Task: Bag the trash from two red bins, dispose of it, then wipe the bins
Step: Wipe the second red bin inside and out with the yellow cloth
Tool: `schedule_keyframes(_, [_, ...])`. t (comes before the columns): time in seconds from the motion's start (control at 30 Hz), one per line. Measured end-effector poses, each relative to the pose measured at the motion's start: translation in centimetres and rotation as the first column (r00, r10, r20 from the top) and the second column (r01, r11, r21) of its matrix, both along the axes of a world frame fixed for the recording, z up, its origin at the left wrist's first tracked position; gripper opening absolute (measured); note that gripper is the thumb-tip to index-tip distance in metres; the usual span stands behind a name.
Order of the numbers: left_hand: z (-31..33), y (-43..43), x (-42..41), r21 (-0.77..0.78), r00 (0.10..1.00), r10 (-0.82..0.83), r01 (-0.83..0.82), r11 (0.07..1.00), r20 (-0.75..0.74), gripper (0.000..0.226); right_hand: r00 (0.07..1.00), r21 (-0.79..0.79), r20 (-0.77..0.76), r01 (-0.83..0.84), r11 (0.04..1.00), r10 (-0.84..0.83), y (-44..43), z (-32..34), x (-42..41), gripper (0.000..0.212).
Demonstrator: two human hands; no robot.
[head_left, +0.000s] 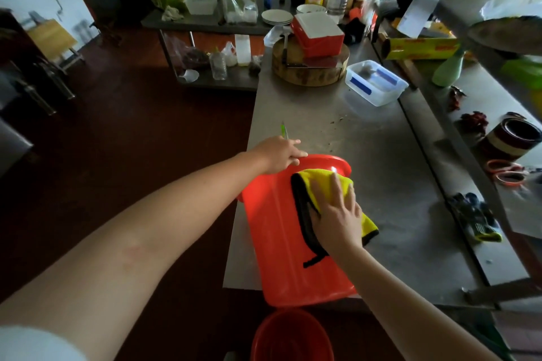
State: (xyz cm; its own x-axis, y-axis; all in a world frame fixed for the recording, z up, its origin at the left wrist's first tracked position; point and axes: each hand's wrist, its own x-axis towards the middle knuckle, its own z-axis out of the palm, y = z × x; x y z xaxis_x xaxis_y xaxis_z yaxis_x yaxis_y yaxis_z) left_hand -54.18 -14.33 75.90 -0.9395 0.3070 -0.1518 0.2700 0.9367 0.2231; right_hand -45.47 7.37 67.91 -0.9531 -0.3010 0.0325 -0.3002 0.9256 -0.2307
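The red bin [278, 243] lay on its side at the near corner of the steel surface [366, 155], its base overhanging the edge. The left hand [278, 154] had its grip closed on the far rim. The right hand [337, 214], fingers flat and spread, pressed a yellow cloth [316, 182] against the bin's upper wall. Round and overhanging, the bin could roll or slide off under a hard stroke if the rim hold slackened, probably landing on the second red bin [290, 337] on the floor below.
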Motion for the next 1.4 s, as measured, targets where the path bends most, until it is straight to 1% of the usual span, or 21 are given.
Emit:
schedule_keyframes(0.1, [0.8, -0.6, -0.6, -0.119, 0.997, -0.027, 0.035, 0.992, 0.072, 0.047, 0.968, 0.134, -0.11, -0.21, 0.969, 0.225, -3.0, -0.1, 1.2, 0.06])
schedule_keyframes(0.2, [0.3, -0.4, -0.4, -0.108, 0.997, -0.03, 0.038, 0.993, 0.074, 0.047, 0.926, 0.279, -0.073, -0.336, 0.899, 0.369, -6.6, -0.6, 1.8, 0.064])
schedule_keyframes(0.27, [0.1, 0.0, -0.3, -0.109, 0.998, -0.031, 0.038, 0.993, 0.063, 0.047, 0.906, 0.348, -0.045, -0.38, 0.857, 0.42, -8.1, -0.9, 1.9, 0.065])
schedule_keyframes(0.33, [0.2, 0.0, -0.6, -0.129, 0.997, -0.052, 0.059, 0.99, 0.058, 0.049, 0.904, 0.353, -0.045, -0.384, 0.853, 0.425, -8.2, -0.9, 1.7, 0.063])
schedule_keyframes(0.43, [0.4, 0.2, -0.9, -0.166, 0.994, -0.09, 0.099, 0.981, 0.062, 0.051, 0.913, 0.266, -0.058, -0.377, 0.887, 0.405, -6.7, -0.7, 1.1, 0.058])
schedule_keyframes(0.5, [0.4, 0.7, -1.1, -0.188, 0.994, -0.097, 0.106, 0.976, 0.055, 0.05, 0.937, 0.197, -0.097, -0.312, 0.929, 0.335, -5.1, -0.6, 0.7, 0.055])
schedule_keyframes(0.57, [0.4, 1.2, -1.2, -0.196, 0.994, -0.098, 0.108, 0.975, 0.057, 0.05, 0.975, 0.082, -0.111, -0.185, 0.979, 0.193, -3.2, -0.7, 0.1, 0.053])
schedule_keyframes(0.67, [0.3, 1.5, -1.3, -0.248, 0.994, -0.105, 0.105, 0.963, 0.015, 0.048, 0.998, -0.098, -0.028, 0.047, 0.994, -0.05, -0.3, -1.1, -1.7, 0.054])
schedule_keyframes(0.7, [0.3, 1.5, -1.2, -0.273, 0.994, -0.113, 0.107, 0.956, -0.005, 0.047, 0.991, -0.162, 0.041, 0.135, 0.978, -0.13, 0.6, -1.3, -2.4, 0.055])
schedule_keyframes(0.77, [0.1, 1.6, -0.9, -0.281, 0.993, -0.115, 0.108, 0.953, -0.007, 0.048, 0.949, -0.299, 0.197, 0.297, 0.907, -0.246, 2.5, -1.9, -3.6, 0.057])
schedule_keyframes(0.83, [-0.1, 1.7, -0.7, -0.216, 0.997, -0.07, 0.078, 0.973, 0.043, 0.05, 0.902, -0.413, 0.335, 0.401, 0.817, -0.273, 4.3, -2.4, -4.1, 0.056])
schedule_keyframes(0.9, [-0.2, 1.6, -0.6, -0.166, 0.997, -0.047, 0.058, 0.984, 0.067, 0.051, 0.874, -0.46, 0.405, 0.449, 0.766, -0.269, 4.9, -2.5, -3.9, 0.057])
schedule_keyframes(0.93, [-0.3, 1.6, -0.5, -0.158, 0.997, -0.05, 0.06, 0.986, 0.067, 0.051, 0.872, -0.438, 0.399, 0.454, 0.776, -0.284, 4.7, -2.5, -3.4, 0.057])
schedule_keyframes(0.97, [-0.4, 1.5, -0.6, -0.158, 0.997, -0.054, 0.064, 0.985, 0.063, 0.051, 0.884, -0.385, 0.356, 0.434, 0.815, -0.303, 4.2, -2.5, -2.6, 0.058])
schedule_keyframes(1.03, [-0.6, 1.3, -0.5, -0.165, 0.997, -0.055, 0.064, 0.984, 0.057, 0.051, 0.94, -0.239, 0.198, 0.323, 0.916, -0.279, 2.6, -2.3, -0.3, 0.058])
schedule_keyframes(1.07, [-0.7, 1.1, -0.5, -0.162, 0.997, -0.051, 0.059, 0.985, 0.057, 0.051, 0.97, -0.177, 0.105, 0.236, 0.955, -0.22, 1.6, -2.1, 1.1, 0.057])
schedule_keyframes(1.13, [-0.9, 0.5, -0.2, -0.142, 0.998, -0.04, 0.047, 0.989, 0.053, 0.051, 0.996, -0.057, -0.091, 0.004, 0.998, -0.009, -0.1, -2.2, 4.0, 0.054])
schedule_keyframes(1.17, [-0.9, 0.1, -0.1, -0.133, 0.998, -0.043, 0.049, 0.99, 0.049, 0.051, 0.98, 0.012, -0.167, -0.108, 0.994, 0.109, -0.9, -2.3, 5.2, 0.057])
schedule_keyframes(1.23, [-1.1, -0.3, 0.2, -0.117, 0.998, -0.051, 0.055, 0.992, 0.032, 0.05, 0.93, 0.139, -0.225, -0.263, 0.955, 0.289, -2.4, -2.6, 6.4, 0.063])
schedule_keyframes(1.33, [-1.2, -0.6, 0.5, -0.09, 0.999, -0.027, 0.029, 0.996, 0.021, 0.05, 0.869, 0.266, -0.204, -0.394, 0.88, 0.451, -4.5, -2.5, 6.7, 0.063])
schedule_keyframes(1.4, [-1.3, -0.8, 0.7, -0.081, 1.0, -0.01, 0.011, 0.997, 0.012, 0.05, 0.846, 0.285, -0.178, -0.445, 0.849, 0.503, -5.1, -2.4, 6.3, 0.059])
